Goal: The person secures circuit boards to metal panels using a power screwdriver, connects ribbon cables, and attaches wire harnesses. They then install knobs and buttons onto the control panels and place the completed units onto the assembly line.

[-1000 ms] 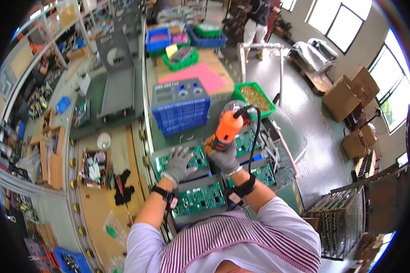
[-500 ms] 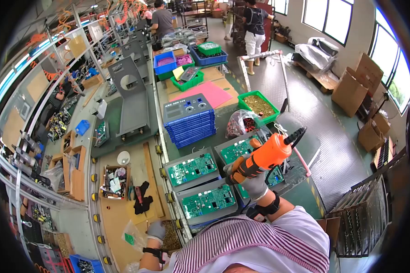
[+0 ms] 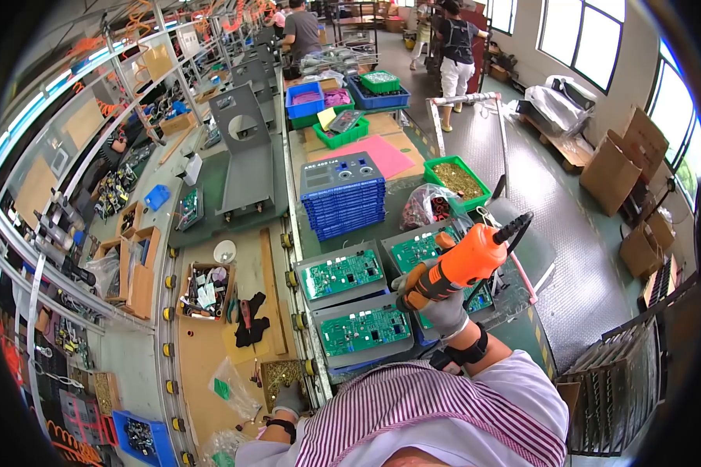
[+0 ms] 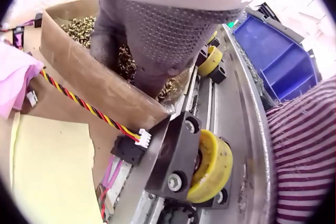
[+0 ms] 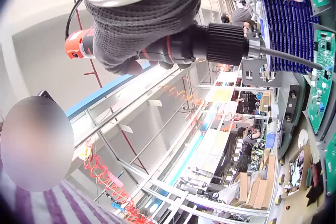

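Observation:
My gloved right hand [image 3: 445, 314] grips an orange and black electric screwdriver [image 3: 469, 263]. In the right wrist view, its long bit [image 5: 291, 59] points toward a green circuit board [image 5: 321, 85], overlapping it there. Several such boards sit in grey housings below and left of the tool in the head view, one of them a near circuit board [image 3: 366, 331]. Low at the left, my gloved left hand [image 4: 163, 37] reaches down into a cardboard box [image 4: 89, 74] of small brass screws [image 4: 80, 28]. Its thumb and fingers stand apart, their tips hidden among the screws.
A stack of blue panels [image 3: 343, 210] stands beyond the boards. Behind them are a green bin [image 3: 487, 194] of brass parts and a plastic bag [image 3: 427, 208]. A rail with yellow rollers [image 4: 212, 166] runs beside the screw box. A parts box [image 3: 206, 292] lies farther up the bench.
My left hand has left the boards and gone down left into the screw box. My right hand has lifted the screwdriver from upright over the boards and tilted it toward the right.

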Motion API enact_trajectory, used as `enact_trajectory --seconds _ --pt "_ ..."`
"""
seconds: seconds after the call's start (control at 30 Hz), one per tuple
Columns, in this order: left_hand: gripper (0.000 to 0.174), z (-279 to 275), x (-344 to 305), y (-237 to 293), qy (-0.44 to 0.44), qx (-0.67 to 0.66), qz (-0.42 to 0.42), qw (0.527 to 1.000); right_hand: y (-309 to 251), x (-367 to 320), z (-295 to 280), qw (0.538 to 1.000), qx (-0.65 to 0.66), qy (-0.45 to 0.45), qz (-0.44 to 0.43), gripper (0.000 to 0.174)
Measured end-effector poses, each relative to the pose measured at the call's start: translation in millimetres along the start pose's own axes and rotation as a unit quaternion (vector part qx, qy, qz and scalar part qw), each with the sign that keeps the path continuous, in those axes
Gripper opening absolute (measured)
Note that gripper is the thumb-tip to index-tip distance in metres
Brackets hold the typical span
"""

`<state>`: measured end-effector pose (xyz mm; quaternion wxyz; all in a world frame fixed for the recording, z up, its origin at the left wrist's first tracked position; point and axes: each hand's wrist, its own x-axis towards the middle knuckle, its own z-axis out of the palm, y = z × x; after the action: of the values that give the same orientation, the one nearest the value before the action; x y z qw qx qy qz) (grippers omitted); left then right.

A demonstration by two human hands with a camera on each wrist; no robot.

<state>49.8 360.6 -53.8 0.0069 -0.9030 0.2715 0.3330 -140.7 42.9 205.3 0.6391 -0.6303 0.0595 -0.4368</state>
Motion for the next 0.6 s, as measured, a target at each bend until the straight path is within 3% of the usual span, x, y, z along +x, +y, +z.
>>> enact_trajectory --seconds 0.27,0.47,0.6 --pt "0.032 11 19 -25 0.026 0.020 0.144 0.989 -9 -4 2 1.000 0.025 0.003 -0.016 0.019" --pt "0.024 22 34 -40 0.060 0.006 0.086 0.994 -6 -5 -2 1.000 0.011 -0.012 -0.024 0.026" --pt "0.024 29 33 -45 0.107 -0.078 0.068 0.989 -10 -7 6 0.999 0.040 0.013 -0.020 0.026"
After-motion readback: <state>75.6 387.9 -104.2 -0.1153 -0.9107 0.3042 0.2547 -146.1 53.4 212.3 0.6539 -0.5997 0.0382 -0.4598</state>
